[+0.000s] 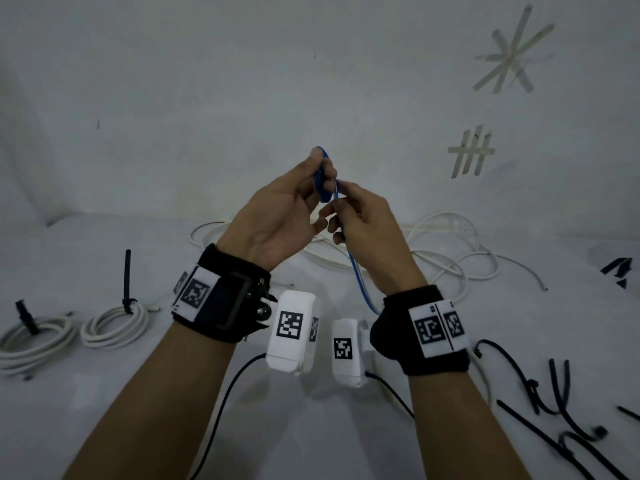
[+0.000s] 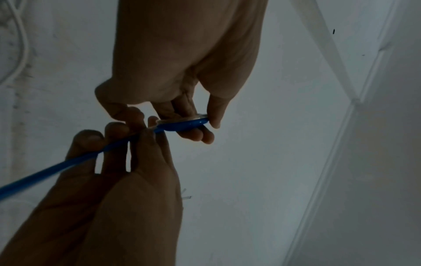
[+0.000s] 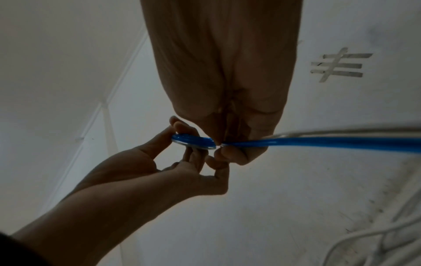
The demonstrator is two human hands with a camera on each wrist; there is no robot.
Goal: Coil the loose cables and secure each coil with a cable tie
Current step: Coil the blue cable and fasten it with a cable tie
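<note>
A small blue coil (image 1: 321,183) is held up above the table, its turns gripped between the thumb and fingers of my left hand (image 1: 317,174). From the coil a blue cable (image 1: 358,278) runs down past my right wrist. My right hand (image 1: 339,202) pinches that strand right next to the coil. The left wrist view shows the coil (image 2: 184,124) edge-on in my left hand (image 2: 205,126) and the strand (image 2: 56,167) passing through my right hand (image 2: 136,134). In the right wrist view the coil (image 3: 191,141) meets the strand (image 3: 318,142) at my right hand's pinch (image 3: 221,144).
A loose white cable (image 1: 443,244) sprawls on the white table behind my hands. Two white coils (image 1: 116,323) (image 1: 34,337) with black ties lie at the left. Several black cable ties (image 1: 561,403) are scattered at the front right. A wall with tape marks (image 1: 471,154) stands close behind.
</note>
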